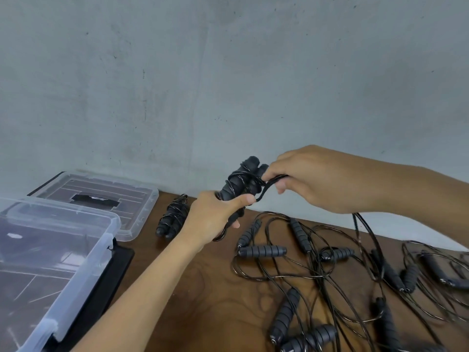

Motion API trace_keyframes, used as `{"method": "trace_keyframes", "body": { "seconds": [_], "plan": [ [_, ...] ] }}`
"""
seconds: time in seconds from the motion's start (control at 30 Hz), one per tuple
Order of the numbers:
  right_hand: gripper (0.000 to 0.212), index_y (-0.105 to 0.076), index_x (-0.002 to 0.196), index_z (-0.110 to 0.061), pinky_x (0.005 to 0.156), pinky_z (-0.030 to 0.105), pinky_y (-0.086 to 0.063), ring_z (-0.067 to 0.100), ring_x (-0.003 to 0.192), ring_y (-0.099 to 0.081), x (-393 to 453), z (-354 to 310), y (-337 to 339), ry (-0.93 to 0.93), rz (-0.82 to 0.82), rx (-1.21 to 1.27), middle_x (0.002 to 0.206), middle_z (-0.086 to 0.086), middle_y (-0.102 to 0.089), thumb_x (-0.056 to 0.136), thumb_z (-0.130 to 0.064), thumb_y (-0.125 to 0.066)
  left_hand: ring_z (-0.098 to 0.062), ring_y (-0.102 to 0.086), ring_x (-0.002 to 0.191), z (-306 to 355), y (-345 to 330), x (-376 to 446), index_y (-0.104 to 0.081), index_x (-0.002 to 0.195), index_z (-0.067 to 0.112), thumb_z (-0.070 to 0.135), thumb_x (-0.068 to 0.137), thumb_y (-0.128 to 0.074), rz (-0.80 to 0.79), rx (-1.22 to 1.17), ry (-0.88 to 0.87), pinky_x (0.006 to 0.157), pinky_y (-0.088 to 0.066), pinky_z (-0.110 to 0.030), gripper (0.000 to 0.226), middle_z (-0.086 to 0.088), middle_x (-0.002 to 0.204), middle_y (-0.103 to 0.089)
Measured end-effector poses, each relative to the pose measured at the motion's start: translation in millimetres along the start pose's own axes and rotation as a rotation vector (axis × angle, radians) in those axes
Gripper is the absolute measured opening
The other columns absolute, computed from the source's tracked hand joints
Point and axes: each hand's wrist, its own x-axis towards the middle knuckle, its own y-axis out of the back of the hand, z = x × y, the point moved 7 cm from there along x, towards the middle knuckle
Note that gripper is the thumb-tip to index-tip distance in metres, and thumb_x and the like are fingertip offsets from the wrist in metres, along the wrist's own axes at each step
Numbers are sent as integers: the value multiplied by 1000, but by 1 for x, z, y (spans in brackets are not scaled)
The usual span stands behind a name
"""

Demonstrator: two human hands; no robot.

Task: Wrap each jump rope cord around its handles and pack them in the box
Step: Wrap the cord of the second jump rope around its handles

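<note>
Gleaming black cord (234, 185) ringing ribbed handles (250, 171)

Left hand (215, 217) grips the lower end of a pair of black ribbed foam jump-rope handles (241, 181), held upright above a dark brown wooden table (203, 301). Right hand (312, 179) pinches a loop of thin black cord (266, 188) just beside the partly wrapped handles; its trailing end drops to the table. A finished black wrapped bundle (172, 217) lies at far left, near a clear plastic lid (137, 224). A clear plastic storage box (83, 262) sits near left. Loose black ropes and handles (317, 270), apparently tangled, spread right.
</note>
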Motion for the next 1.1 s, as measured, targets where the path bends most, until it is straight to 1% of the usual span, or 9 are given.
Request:
{"method": "trace_keyframes", "body": {
  "seconds": [0.17, 0.33, 0.5, 0.6, 0.67, 0.73, 0.9, 1.0, 1.1],
  "plan": [
    [23, -68, 120, -27, 88, 35, -53, 5, 94, -61, 12, -17, 5, 95, -16, -55, 108, -12, -68, 107, -21, -50, -5, -53, 38, 8, -14, -5, -68, 81, -4, 62, 72, -84, -112, 261, -51, 47, -40, -20, 68, -18, 71, -75],
    [15, -69, 110, -24, 87, 39, -52, 12, 98, -63, 25, -26, 7, 175, -25, -123, 102, -10, -69, 100, -35, -63, -11, -67, 59, 16, -23, -10, -64, 76, 8, 80, 54, -83, -166, 597, -149, 67, -59, -39, 78, -3, 65, -74],
    [14, -75, 94, -21, 65, 12, -44, -7, 69, -58, 34, -22, 11, 178, -5, 69, 66, -31, -63, 86, -32, -81, -16, -58, 73, 34, -26, -25, -53, 80, 21, 88, 56, -76, -156, 852, -287, 61, -47, -34, 75, 4, 78, -59],
    [12, -80, 92, -15, 61, 8, -42, -9, 60, -59, 38, -9, 5, 133, -42, 309, 60, -33, -63, 83, -23, -84, -15, -52, 70, 42, -23, -32, -62, 110, 22, 90, 60, -73, -98, 923, -387, 60, -40, -32, 84, 8, 75, -52],
    [13, -82, 95, -16, 78, 12, -52, -4, 78, -69, 40, -2, -5, 124, -74, 455, 81, -20, -76, 84, -23, -83, -18, -58, 76, 42, -17, -32, -62, 123, 27, 90, 58, -73, -51, 866, -432, 64, -44, -33, 91, 10, 76, -56],
    [18, -80, 97, -17, 92, 26, -56, 6, 90, -74, 43, 7, -16, 87, -101, 581, 92, -8, -79, 85, -29, -81, -19, -66, 84, 40, -12, -34, -62, 114, 30, 89, 55, -75, -12, 754, -464, 69, -51, -34, 85, 11, 81, -65],
    [44, -67, 111, -22, 88, 33, -54, 18, 88, -72, 42, 24, -50, -71, -324, 725, 98, -2, -79, 79, -52, -72, -6, -58, 65, 26, -15, -38, -38, 115, 40, 80, 54, -84, -35, 590, -450, 69, -52, -31, 87, 10, 65, -59],
    [45, -61, 122, -23, 84, 31, -59, 21, 96, -75, 39, 27, -70, -143, -464, 873, 113, 4, -75, 85, -47, -67, -11, -72, 77, 19, -23, -41, -34, 124, 47, 66, 58, -93, -118, 276, -452, 83, -59, -43, 91, 2, 78, -76],
    [23, -73, 101, -21, 71, 14, -55, 1, 76, -71, 41, 34, -89, -146, -482, 1008, 92, -2, -74, 101, -12, -52, -11, -76, 94, 20, -25, -45, -49, 132, 45, 40, 70, -95, -185, 19, -502, 95, -59, -42, 78, 7, 101, -80]
  ]
}}
